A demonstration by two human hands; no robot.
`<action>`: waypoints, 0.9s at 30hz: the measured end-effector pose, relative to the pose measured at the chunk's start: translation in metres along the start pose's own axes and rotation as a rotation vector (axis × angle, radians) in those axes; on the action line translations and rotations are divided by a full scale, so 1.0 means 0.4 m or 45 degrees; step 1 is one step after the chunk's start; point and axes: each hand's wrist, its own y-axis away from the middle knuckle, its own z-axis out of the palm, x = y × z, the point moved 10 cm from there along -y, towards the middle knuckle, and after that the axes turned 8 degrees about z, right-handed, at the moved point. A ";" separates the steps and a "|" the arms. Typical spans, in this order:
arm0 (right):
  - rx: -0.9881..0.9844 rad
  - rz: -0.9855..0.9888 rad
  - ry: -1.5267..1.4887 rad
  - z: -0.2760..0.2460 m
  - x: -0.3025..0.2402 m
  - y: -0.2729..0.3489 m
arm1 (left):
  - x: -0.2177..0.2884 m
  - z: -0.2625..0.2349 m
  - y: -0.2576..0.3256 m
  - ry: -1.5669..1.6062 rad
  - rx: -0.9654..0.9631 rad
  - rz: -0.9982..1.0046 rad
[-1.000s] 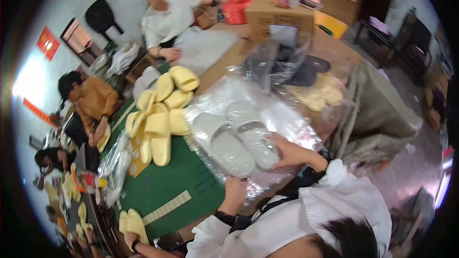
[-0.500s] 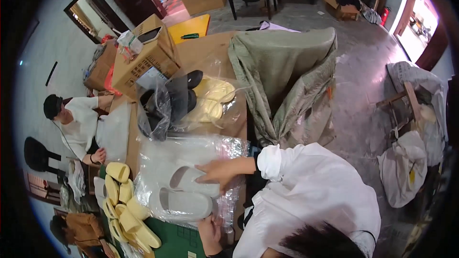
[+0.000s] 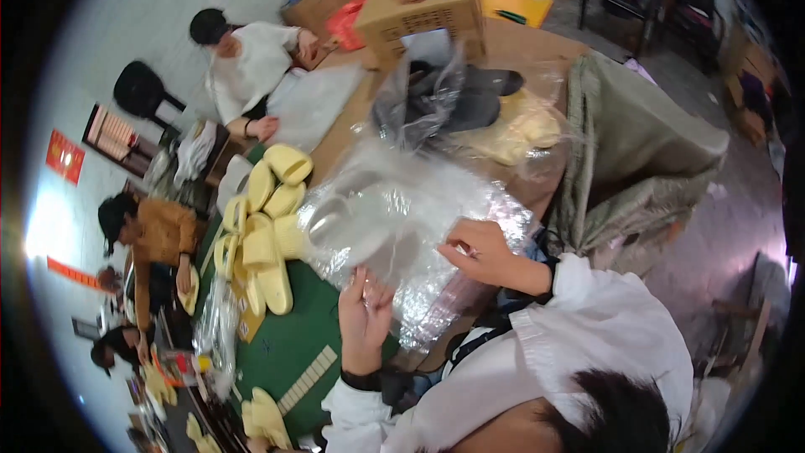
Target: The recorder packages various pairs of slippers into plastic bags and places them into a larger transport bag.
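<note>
Left hand (image 3: 366, 310) is raised from below, fingers closed on the near edge of a clear plastic bag (image 3: 436, 218). It seems to pin the film so the mouth stays put. Right hand (image 3: 480, 250) is further right, fingers pinched on the same bag's film, likely pulling it taut or spreading the opening. The hands are apart, each clamped on the bag. Inside the bag, in front of the person at the surface edge, is a pair of pale grey slippers (image 3: 356, 222), blurred behind the glare; exact lie can't be told.

The bag rests partly on the green mat (image 3: 289, 348) and partly on the brown wooden surface (image 3: 537, 42). Just left of it, touching or nearly so, is a heap of yellow slippers (image 3: 264, 226), loose and stacked within reach. Behind the bag: dark slippers in another clear bag (image 3: 444, 101), then pale yellow bagged slippers (image 3: 524, 130) to the right of those. A cardboard box (image 3: 423, 17) sits at the far end. An olive sack (image 3: 637, 151) hangs open off the right side of the surface, mouth up. Co-workers sit along the left side: one in a white top (image 3: 243, 63), one in a brown top (image 3: 159, 239).
</note>
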 end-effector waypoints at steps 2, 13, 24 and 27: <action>-0.408 0.060 -0.177 0.045 0.014 0.037 | 0.003 0.042 -0.005 0.287 0.076 0.114; -0.580 1.517 -1.375 0.219 0.232 0.139 | -0.339 0.057 0.111 -0.540 -0.613 -0.602; -0.476 0.698 -1.154 0.125 0.028 -0.142 | -0.286 -0.017 0.160 -0.823 -0.749 -0.577; -0.423 0.596 -1.109 0.102 -0.019 -0.268 | -0.205 -0.047 0.125 -0.980 -0.574 -0.259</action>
